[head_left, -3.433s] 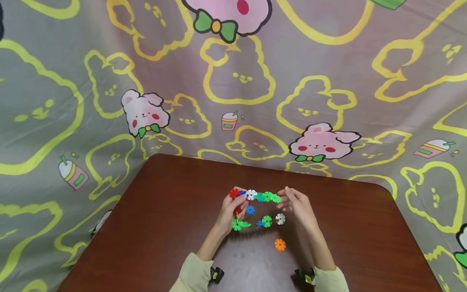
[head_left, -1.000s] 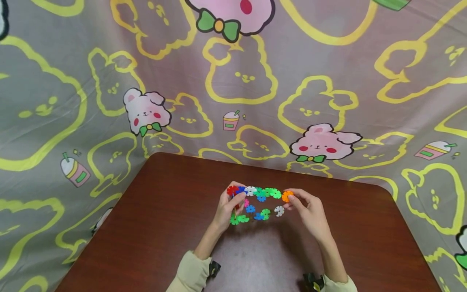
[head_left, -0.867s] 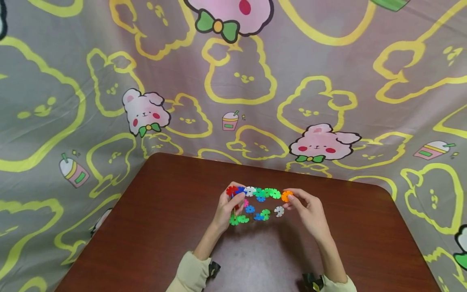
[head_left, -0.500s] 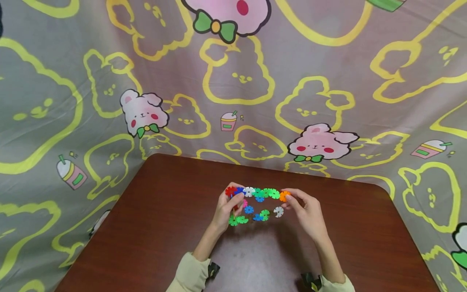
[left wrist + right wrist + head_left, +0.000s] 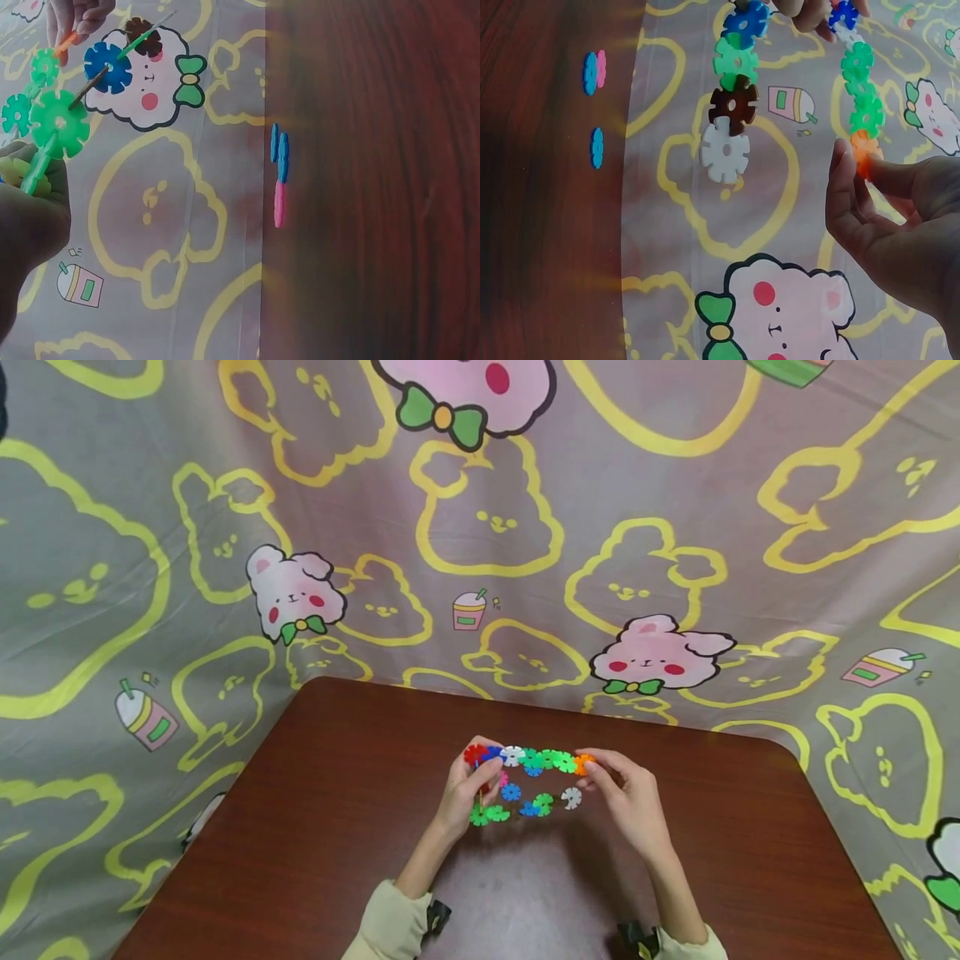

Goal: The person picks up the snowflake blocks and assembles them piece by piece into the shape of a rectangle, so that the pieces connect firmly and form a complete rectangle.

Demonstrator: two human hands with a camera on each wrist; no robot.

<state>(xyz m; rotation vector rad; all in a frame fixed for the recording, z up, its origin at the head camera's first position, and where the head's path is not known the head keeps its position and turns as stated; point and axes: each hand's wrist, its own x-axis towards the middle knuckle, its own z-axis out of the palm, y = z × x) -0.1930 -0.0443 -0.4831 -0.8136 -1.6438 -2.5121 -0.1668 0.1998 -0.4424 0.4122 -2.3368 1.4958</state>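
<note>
My left hand [image 5: 457,797] grips the left end of a construction of notched plastic snowflake discs, near a red disc [image 5: 473,754] and a dark blue one. Its upper row runs right through a white disc [image 5: 513,756] to a light green disc [image 5: 565,762]. At that end my right hand [image 5: 633,797] pinches an orange disc [image 5: 582,765] between thumb and fingers. In the right wrist view, the orange disc [image 5: 864,150] sits right at the green disc's edge. A lower row of green, blue and brown discs ends in another white disc [image 5: 727,150].
On the brown table [image 5: 360,793] lie two loose blue discs [image 5: 511,792] and a pink disc [image 5: 601,69], seen through the construction in the head view. Behind the table hangs a patterned cloth [image 5: 510,552] with cartoon animals.
The orange disc lay on the table at first. My right hand has picked it up and brought it leftward to the green end of the upper row. My left hand keeps its grip.
</note>
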